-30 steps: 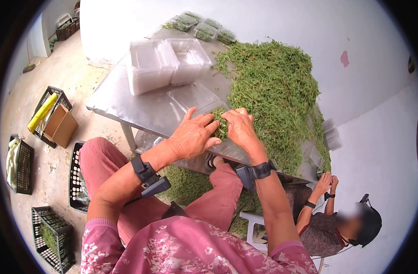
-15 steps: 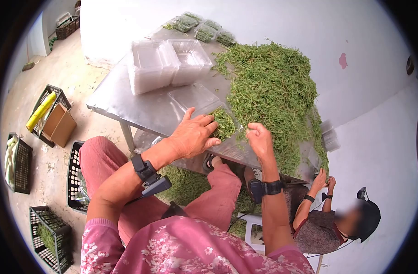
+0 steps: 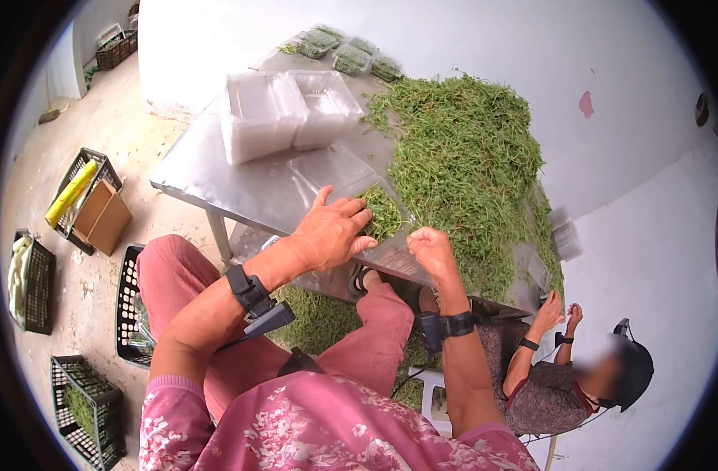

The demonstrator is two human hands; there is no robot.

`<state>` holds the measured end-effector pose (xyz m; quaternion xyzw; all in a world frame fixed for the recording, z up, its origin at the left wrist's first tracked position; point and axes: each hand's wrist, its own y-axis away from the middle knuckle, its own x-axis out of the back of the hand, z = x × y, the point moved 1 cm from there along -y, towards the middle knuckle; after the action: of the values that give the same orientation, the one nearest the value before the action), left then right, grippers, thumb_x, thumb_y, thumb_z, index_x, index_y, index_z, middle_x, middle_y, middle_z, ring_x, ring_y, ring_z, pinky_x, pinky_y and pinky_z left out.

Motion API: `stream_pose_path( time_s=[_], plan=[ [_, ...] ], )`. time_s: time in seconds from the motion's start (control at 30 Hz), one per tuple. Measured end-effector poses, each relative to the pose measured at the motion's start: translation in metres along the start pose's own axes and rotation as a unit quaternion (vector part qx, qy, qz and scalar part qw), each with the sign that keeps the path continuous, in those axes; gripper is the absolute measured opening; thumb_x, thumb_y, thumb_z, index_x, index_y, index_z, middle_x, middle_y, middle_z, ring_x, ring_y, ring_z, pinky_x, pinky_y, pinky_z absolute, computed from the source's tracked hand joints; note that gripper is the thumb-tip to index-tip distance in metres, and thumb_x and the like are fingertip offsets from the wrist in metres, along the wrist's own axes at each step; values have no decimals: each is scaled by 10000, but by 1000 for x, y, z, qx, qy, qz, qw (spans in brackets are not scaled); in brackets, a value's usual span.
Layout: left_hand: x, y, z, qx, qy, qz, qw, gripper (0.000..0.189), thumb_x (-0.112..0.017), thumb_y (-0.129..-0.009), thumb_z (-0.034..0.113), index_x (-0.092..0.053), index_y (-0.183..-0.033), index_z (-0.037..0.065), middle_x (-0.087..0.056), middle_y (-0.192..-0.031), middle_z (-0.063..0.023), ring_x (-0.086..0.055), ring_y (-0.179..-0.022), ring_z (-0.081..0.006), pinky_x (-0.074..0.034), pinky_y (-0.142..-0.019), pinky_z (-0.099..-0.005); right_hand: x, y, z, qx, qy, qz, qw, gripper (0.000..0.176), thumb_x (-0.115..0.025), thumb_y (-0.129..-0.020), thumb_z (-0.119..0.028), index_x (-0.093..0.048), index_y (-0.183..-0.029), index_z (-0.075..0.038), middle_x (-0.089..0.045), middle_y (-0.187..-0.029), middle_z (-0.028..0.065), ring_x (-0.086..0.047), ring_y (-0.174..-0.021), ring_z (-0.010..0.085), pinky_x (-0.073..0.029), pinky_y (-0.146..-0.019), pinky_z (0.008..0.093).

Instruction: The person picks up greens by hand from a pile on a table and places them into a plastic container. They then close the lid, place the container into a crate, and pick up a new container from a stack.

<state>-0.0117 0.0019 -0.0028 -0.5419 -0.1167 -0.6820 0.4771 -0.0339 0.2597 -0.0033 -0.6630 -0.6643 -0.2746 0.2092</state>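
Note:
My left hand (image 3: 330,234) lies with its fingers stretched out and thumb apart over a clump of green sprigs (image 3: 385,213) in an open clear plastic box (image 3: 334,171) near the table's front edge. Its fingertips touch the greens. Just right of the box, my right hand (image 3: 432,253) is closed with thumb and fingers pinched together; thin stems show near its fingertips, but what it holds is too small to make out. Behind it spreads a large heap of green sprigs (image 3: 469,149) across the metal table (image 3: 194,169).
Stacks of clear plastic boxes (image 3: 265,118) stand at the table's left. Several filled boxes (image 3: 351,59) sit at the far end. Crates (image 3: 88,412) line the floor at left. More greens (image 3: 316,320) lie beneath the table. Another person (image 3: 551,392) works at the right.
My right hand has moved slightly left and down, closer to the box, staying closed. My left hand keeps its place on the greens. The other person's hands have moved slightly apart.

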Motion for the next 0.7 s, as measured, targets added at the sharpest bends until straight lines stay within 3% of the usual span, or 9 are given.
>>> stream_pose_path(
  time_s=[0.1, 0.3, 0.4, 0.43, 0.53, 0.57, 0.7],
  plan=[
    [1, 0, 2, 2, -4, 2, 1000, 552, -527, -941, 453, -539, -1289, 25, -528, -1321, -157, -475, -1271, -298, -212, -1121, -598, 17, 3, -15, 5, -17, 41, 999, 99, -673, -863, -103, -670, -830, -9, -654, -722, 19, -570, -649, 86, -464, -599, 259],
    [3, -1, 2, 4, 1, -5, 1000, 546, -528, -942, 450, -547, -1281, 23, -527, -1321, -159, -473, -1273, -300, -208, -1123, -597, 14, 17, -62, 80, -85, 11, 993, 136, -671, -872, -136, -663, -820, -10, -661, -715, 22, -573, -628, 81, -464, -587, 257],
    [1, 0, 1, 3, -1, -4, 1000, 577, -527, -939, 460, -507, -1320, 28, -524, -1324, -162, -475, -1273, -302, -211, -1122, -596, -13, 17, -67, 147, -14, -8, 989, 145, -677, -864, -145, -657, -828, -6, -667, -690, 39, -580, -619, 79, -466, -567, 273],
    [1, 0, 1, 5, 3, -4, 1000, 592, -525, -939, 465, -483, -1340, 31, -523, -1324, -163, -477, -1271, -303, -212, -1120, -596, -20, 21, -70, 163, 33, -4, 986, 134, -675, -853, -137, -649, -836, -6, -668, -675, 95, -611, -595, 127, -473, -555, 313],
    [0, 0, -1, 3, 18, 13, 1000, 642, -519, -936, 482, -414, -1395, 46, -522, -1322, -163, -483, -1264, -307, -215, -1115, -601, -30, 32, -89, 186, 118, -15, 975, 116, -662, -852, -122, -644, -839, -8, -654, -664, 140, -632, -575, 213, -478, -552, 349],
    [-4, 1, -3, -3, 27, 29, 999, 659, -517, -934, 490, -391, -1412, 55, -522, -1321, -162, -486, -1261, -308, -215, -1113, -604, -31, 36, -96, 171, 126, -23, 977, 92, -644, -848, -95, -639, -848, -3, -656, -724, 180, -651, -637, 286, -490, -594, 370],
    [-1, 0, -2, -15, 15, 14, 1000, 684, -501, -930, 520, -359, -1444, 93, -513, -1326, -162, -485, -1258, -314, -214, -1104, -619, -37, 24, -80, 301, 134, 6, 944, 86, -627, -851, -75, -642, -891, -1, -658, -787, 184, -650, -705, 298, -492, -648, 369]
  ],
)
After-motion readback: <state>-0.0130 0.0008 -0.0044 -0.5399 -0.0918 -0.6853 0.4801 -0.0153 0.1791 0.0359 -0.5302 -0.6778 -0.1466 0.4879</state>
